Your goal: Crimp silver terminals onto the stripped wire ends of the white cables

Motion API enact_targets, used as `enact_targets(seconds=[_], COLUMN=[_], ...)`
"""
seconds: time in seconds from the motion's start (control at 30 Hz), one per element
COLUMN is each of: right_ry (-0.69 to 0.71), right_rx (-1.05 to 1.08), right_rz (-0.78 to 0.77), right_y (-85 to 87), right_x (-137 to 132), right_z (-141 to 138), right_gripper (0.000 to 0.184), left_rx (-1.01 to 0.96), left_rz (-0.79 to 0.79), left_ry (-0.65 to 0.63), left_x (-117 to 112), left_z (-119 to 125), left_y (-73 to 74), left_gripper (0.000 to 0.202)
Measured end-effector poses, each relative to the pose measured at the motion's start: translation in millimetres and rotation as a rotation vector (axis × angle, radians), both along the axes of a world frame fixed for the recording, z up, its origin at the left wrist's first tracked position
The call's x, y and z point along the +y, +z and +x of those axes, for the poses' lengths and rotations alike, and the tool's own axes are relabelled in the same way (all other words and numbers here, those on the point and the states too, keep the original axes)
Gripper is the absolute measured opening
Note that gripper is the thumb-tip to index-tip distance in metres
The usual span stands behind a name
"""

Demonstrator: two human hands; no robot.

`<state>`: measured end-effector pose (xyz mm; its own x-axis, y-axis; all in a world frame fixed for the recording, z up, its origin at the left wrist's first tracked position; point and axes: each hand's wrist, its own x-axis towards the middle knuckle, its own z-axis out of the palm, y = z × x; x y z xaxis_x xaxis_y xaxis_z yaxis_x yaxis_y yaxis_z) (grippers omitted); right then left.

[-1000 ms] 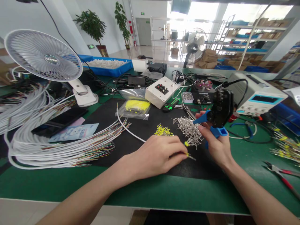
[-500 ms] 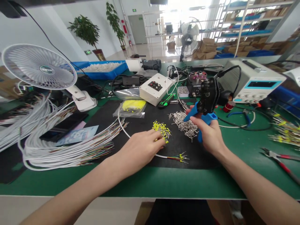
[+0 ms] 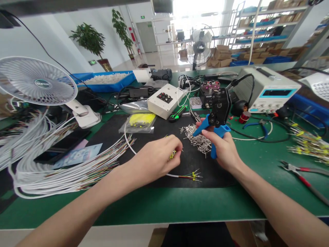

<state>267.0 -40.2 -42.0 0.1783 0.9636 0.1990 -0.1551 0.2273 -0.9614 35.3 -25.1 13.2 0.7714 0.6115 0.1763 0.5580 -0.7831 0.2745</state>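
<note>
My left hand (image 3: 160, 155) is curled over the black mat (image 3: 214, 176), its fingers closed on small yellow-collared crimp terminals (image 3: 172, 155). The hand hides most of the pile there. A white cable passes under it, and that cable's end (image 3: 195, 176) shows coloured wires with yellow-collared terminals on them. My right hand (image 3: 227, 148) grips a crimping tool (image 3: 220, 110) with a black head pointing up and blue handles spread apart. Below the tool lies a heap of loose silver terminals (image 3: 199, 140).
A bundle of white cables (image 3: 64, 176) and a small fan (image 3: 38, 82) stand at left. Behind the mat are a bag of yellow pieces (image 3: 140, 121), a switch box (image 3: 166, 101) and a green utility knife (image 3: 178, 114). Red-handled cutters (image 3: 304, 175) and a power supply (image 3: 269, 91) are at right.
My left fingers have curled in tighter, and the hand covers more of the yellow terminals. The whole view has shifted slightly; my right hand keeps the crimping tool in the same pose.
</note>
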Motion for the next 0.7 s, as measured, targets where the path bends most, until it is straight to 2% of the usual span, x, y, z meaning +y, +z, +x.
enact_targets(seconds=[0.1,0.17,0.27,0.33,0.43,0.7], right_ry=[0.071,0.117,0.186,0.221,0.269,0.437], right_rx=[0.098,0.175,0.271,0.304,0.312,0.376], right_rz=[-0.04,-0.076,-0.137,-0.17,-0.216,-0.323], right_y=[4.9,7.9,11.0,12.4,14.2,15.8], right_x=[-2.8,-5.5,-9.2,-11.0,-13.0,-19.2], right_z=[-2.9,-6.0,-10.7,-12.9,-14.8,-20.2], right_gripper=[0.032,0.033,0.036,0.038,0.036,0.026], left_rx=[-0.472,-0.717,-0.901,-0.954,-0.984,-0.965], left_rz=[-0.368,-0.554,-0.701,-0.72,-0.667,-0.474], left_ry=[0.162,0.168,0.151,0.163,0.188,0.239], left_x=[15.6,25.6,35.1,36.8,35.3,26.4], left_z=[1.5,5.5,11.5,13.9,14.8,13.9], left_y=[5.7,1.2,-10.9,-17.5,-22.6,-25.2], left_gripper=[0.014,0.02,0.026,0.023,0.02,0.017])
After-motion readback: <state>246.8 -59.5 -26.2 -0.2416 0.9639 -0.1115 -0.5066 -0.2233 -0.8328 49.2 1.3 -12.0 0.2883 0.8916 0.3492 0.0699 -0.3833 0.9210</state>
